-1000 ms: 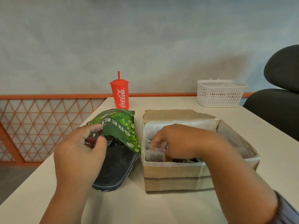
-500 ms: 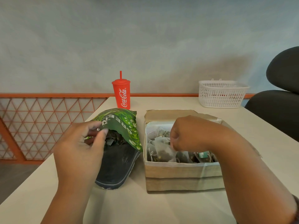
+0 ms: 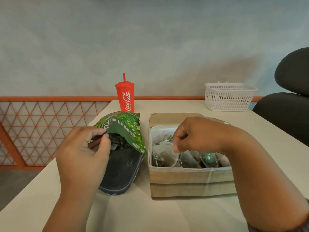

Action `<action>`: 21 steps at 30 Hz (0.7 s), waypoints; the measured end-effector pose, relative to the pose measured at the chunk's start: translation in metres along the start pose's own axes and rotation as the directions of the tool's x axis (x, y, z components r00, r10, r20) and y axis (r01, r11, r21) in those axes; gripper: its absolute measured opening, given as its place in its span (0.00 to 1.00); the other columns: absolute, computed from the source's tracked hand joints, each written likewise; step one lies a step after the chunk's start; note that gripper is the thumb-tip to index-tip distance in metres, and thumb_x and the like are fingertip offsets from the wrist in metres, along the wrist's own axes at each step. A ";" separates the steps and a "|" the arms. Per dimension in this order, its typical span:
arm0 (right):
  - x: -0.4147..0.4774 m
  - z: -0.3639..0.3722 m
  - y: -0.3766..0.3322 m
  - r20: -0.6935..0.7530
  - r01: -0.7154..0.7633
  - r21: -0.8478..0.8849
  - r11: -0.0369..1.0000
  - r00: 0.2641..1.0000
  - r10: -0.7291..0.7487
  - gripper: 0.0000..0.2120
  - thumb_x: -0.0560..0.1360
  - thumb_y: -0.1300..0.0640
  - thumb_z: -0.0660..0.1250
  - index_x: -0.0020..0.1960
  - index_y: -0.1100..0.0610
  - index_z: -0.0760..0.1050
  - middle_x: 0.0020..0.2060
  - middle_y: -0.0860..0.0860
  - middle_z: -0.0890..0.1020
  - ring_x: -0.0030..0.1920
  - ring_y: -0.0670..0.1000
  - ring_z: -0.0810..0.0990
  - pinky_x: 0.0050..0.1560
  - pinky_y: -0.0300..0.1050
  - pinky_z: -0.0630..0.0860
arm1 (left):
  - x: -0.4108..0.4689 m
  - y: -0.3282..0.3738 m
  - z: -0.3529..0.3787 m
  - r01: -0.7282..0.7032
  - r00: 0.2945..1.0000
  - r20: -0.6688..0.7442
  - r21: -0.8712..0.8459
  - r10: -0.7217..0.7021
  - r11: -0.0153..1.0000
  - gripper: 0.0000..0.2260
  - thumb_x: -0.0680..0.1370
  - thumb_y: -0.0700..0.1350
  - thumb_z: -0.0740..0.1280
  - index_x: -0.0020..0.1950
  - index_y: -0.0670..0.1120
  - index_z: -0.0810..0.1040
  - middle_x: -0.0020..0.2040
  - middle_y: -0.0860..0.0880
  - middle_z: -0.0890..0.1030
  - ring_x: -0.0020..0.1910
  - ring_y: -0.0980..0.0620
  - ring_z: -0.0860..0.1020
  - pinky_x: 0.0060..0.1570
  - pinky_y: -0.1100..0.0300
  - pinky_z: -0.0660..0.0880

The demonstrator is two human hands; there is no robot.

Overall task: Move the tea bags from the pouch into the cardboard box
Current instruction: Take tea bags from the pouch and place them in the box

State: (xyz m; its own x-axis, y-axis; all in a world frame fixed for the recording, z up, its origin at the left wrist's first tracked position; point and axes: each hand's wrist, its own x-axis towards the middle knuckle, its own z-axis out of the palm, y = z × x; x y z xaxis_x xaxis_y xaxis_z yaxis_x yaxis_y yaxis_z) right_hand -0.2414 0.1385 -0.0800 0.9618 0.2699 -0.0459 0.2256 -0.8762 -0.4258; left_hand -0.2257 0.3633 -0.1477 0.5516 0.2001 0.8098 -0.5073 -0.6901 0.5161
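Pale grey-blue wall (image 3: 150, 39) across the back, soft even light on it, a faint shadow low on the right. A beige table (image 3: 167, 215) runs up towards it. On the left, an orange rail (image 3: 50, 98) tops a triangle lattice (image 3: 41, 131), with grey floor (image 3: 13, 185) below. A black chair (image 3: 287, 114) sits at the right edge, close to the table. A red cup (image 3: 125, 97) with a straw stands far-centre on the table, and a white basket (image 3: 229, 97) far right, well apart from it.

Looks like a café or break area: table (image 3: 167, 215), Coca-Cola cup (image 3: 125, 99), orange lattice railing (image 3: 41, 131), padded chair (image 3: 284, 111).
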 end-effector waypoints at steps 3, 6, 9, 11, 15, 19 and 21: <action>0.002 0.002 -0.005 0.013 0.042 0.091 0.995 0.999 -0.043 0.05 0.72 0.57 0.69 0.39 0.54 0.82 0.23 0.33 0.76 0.31 0.33 0.75 0.38 0.32 0.69 | 0.000 -0.001 0.000 0.004 1.000 0.004 -0.003 -0.004 1.000 0.05 0.71 0.33 0.69 0.45 0.39 0.82 0.40 0.50 0.77 0.40 0.61 0.71 0.43 0.82 0.66; 0.005 0.008 -0.004 0.063 -0.010 0.027 1.000 0.998 0.008 0.04 0.73 0.58 0.69 0.41 0.54 0.82 0.24 0.36 0.77 0.30 0.33 0.74 0.34 0.31 0.65 | 0.000 -0.001 0.001 0.006 1.000 0.000 -0.007 -0.006 1.000 0.05 0.71 0.33 0.69 0.45 0.39 0.81 0.40 0.49 0.77 0.40 0.61 0.71 0.43 0.83 0.66; 0.004 0.008 0.004 0.109 -0.078 -0.148 0.986 0.990 0.095 0.07 0.73 0.58 0.67 0.47 0.58 0.82 0.43 0.47 0.83 0.44 0.44 0.79 0.40 0.34 0.69 | 0.000 -0.002 0.002 -0.006 1.000 -0.008 0.005 0.006 1.000 0.04 0.71 0.33 0.70 0.45 0.39 0.81 0.40 0.48 0.78 0.39 0.59 0.72 0.43 0.83 0.65; 0.001 0.004 0.008 0.098 -0.126 -0.185 0.975 0.984 0.146 0.06 0.72 0.58 0.68 0.48 0.57 0.82 0.46 0.50 0.83 0.47 0.48 0.79 0.44 0.38 0.71 | 0.000 -0.003 0.002 -0.013 1.000 -0.011 0.006 0.013 1.000 0.04 0.71 0.33 0.70 0.44 0.39 0.82 0.40 0.49 0.77 0.40 0.61 0.71 0.44 0.83 0.64; -0.003 -0.003 0.010 0.018 -0.126 -0.148 0.981 0.991 0.130 0.04 0.72 0.58 0.68 0.44 0.51 0.80 0.43 0.44 0.81 0.45 0.44 0.77 0.41 0.36 0.68 | 0.001 -0.003 0.001 -0.007 1.000 0.004 -0.001 0.007 1.000 0.05 0.71 0.35 0.70 0.45 0.40 0.83 0.40 0.50 0.77 0.41 0.54 0.75 0.45 0.77 0.67; 0.001 0.000 -0.004 -0.148 0.038 -0.047 0.998 0.988 -0.045 0.09 0.74 0.57 0.66 0.51 0.48 0.80 0.43 0.40 0.77 0.42 0.38 0.74 0.40 0.27 0.66 | 0.002 0.001 0.004 0.008 1.000 0.024 -0.034 -0.007 0.999 0.06 0.72 0.38 0.70 0.47 0.43 0.83 0.42 0.52 0.78 0.42 0.56 0.76 0.46 0.73 0.70; 0.003 0.007 -0.020 -0.175 0.161 0.034 0.986 0.973 -0.153 0.10 0.74 0.57 0.66 0.51 0.46 0.80 0.45 0.39 0.75 0.47 0.39 0.74 0.46 0.30 0.68 | 0.003 0.003 0.007 -0.009 1.000 0.027 -0.029 0.010 1.000 0.06 0.73 0.39 0.70 0.48 0.43 0.83 0.43 0.53 0.78 0.43 0.61 0.73 0.45 0.79 0.66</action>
State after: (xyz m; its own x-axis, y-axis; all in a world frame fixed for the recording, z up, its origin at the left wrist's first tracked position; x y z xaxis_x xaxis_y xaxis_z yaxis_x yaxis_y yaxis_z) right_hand -0.2440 0.1594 -0.0785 0.9282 0.3266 0.1784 0.3721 -0.8071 -0.4584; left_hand -0.2208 0.3574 -0.1455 0.5642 0.1747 0.8069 -0.5311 -0.6716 0.5167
